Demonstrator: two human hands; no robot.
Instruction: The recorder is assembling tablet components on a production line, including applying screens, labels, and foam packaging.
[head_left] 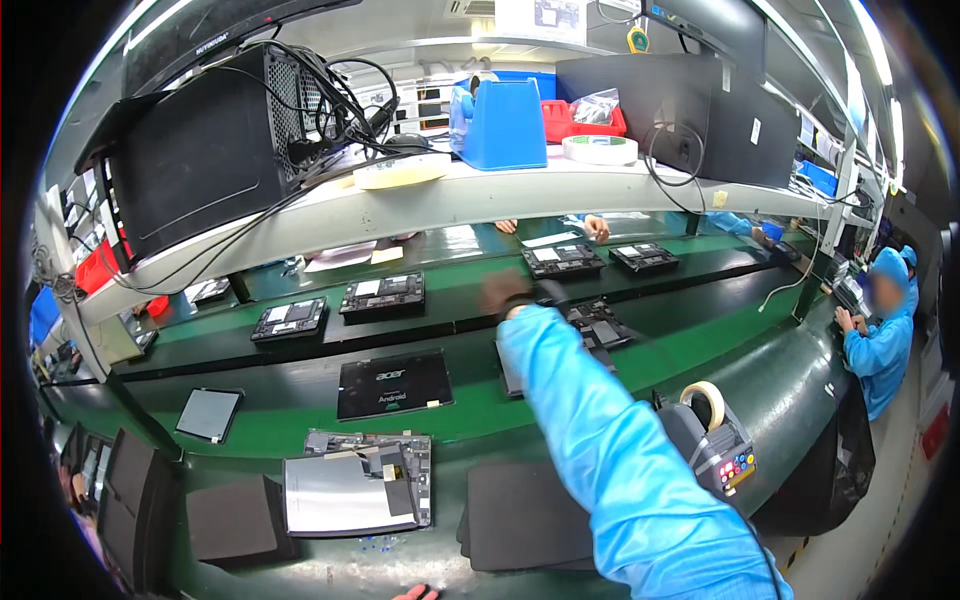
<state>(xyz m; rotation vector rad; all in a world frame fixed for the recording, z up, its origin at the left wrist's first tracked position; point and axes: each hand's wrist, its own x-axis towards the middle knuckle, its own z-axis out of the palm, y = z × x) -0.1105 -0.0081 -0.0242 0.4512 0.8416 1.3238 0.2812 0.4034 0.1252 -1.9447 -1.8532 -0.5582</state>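
Note:
My right arm, in a blue sleeve, stretches forward over the green bench. My right hand [508,292] is smeared by motion, close to a blurred dark shape. Just past the sleeve lie opened tablets [600,326] with bare circuit boards, partly hidden by the arm. Only fingertips of my left hand [412,593] show at the lower edge, beside a small dark thing I cannot make out. In front of that hand a silver tablet panel [335,497] overlaps an opened tablet [420,465]. Black foam pads [525,515] are stacked to its right, and a dark foam block [235,520] stands left.
A tape dispenser [715,440] stands right of my sleeve. A black-screened tablet [393,385] and a grey panel [209,414] lie farther in. Opened tablets [382,293] sit on dark blocks. An overhead shelf [480,200] spans the bench. Co-workers' hands [597,228] show beyond; another person [880,335] works right.

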